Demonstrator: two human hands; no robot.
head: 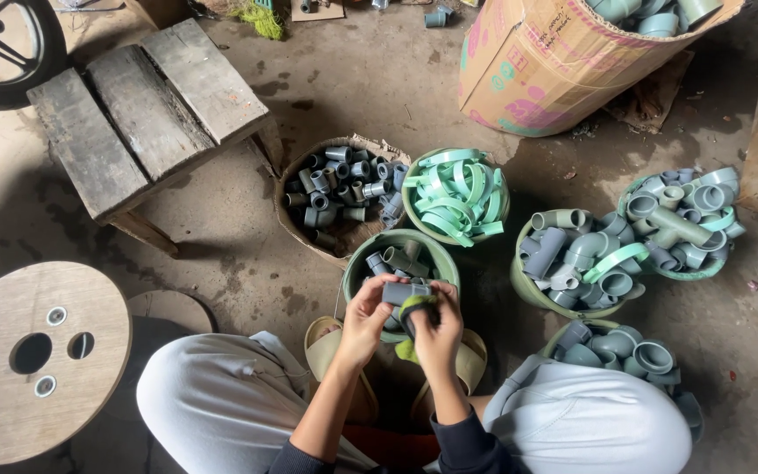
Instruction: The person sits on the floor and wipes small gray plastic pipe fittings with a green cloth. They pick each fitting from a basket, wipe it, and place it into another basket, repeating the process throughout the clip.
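My left hand (365, 318) grips a short grey plastic pipe fitting (405, 291) just above a green bucket (357, 263) that holds more grey fittings. Pressed against the fitting's right side is a yellow-green scrub pad (415, 306), which my right hand (439, 328) holds. Both hands are close together between my knees, which are in light grey trousers, and my feet in tan sandals rest below them.
A cardboard tub of small grey fittings (337, 195), a bowl of mint-green rings (456, 195) and three bowls of larger grey elbows and tees (576, 263) ring the bucket. A wooden stool (146, 110), a round wooden spool end (37, 360) and a tipped cardboard box (554, 61) stand around.
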